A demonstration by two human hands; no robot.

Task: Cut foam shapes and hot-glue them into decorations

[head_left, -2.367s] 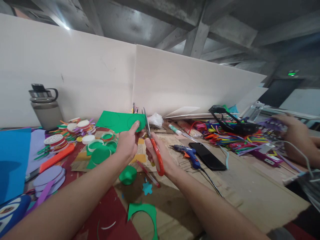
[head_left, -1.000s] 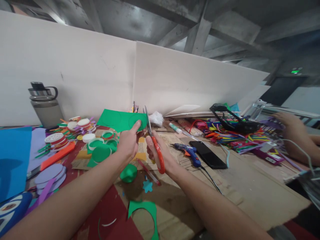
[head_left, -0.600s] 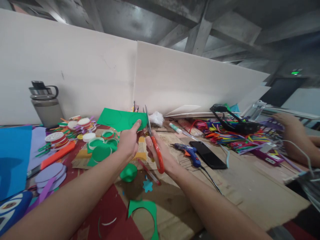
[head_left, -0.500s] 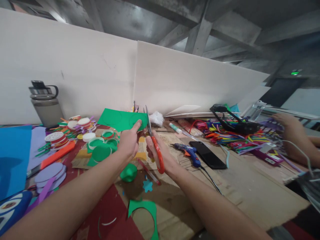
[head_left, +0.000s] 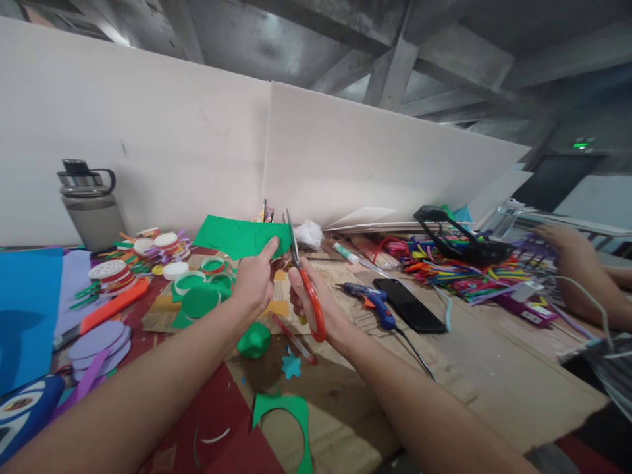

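Observation:
My left hand (head_left: 255, 283) pinches a green foam or paper sheet (head_left: 224, 234), thumb on top, near its right end. Faint round outlines are drawn on the sheet. In my right hand (head_left: 316, 293) are orange-handled scissors (head_left: 313, 306), blades pointing up and away at the sheet's right edge. The lower fingers of that hand are partly hidden. Below my hands lie a green rounded piece (head_left: 254, 340), a red pen (head_left: 295, 341) and a blue star-like cutout (head_left: 291, 365). Nearer to me is a green offcut (head_left: 301, 413) with a round hole.
A blue glue gun (head_left: 372, 303) and a black phone (head_left: 409, 306) lie to the right. Green discs and rings (head_left: 200, 301), an orange cutter (head_left: 113, 306) and a bottle (head_left: 91, 210) are left. Another person's hand (head_left: 563, 237) is over colourful strips at far right.
Very little differs. My hands, the sheet and the scissors keep nearly the same place; the scissor blades look slightly shifted at the sheet's edge.

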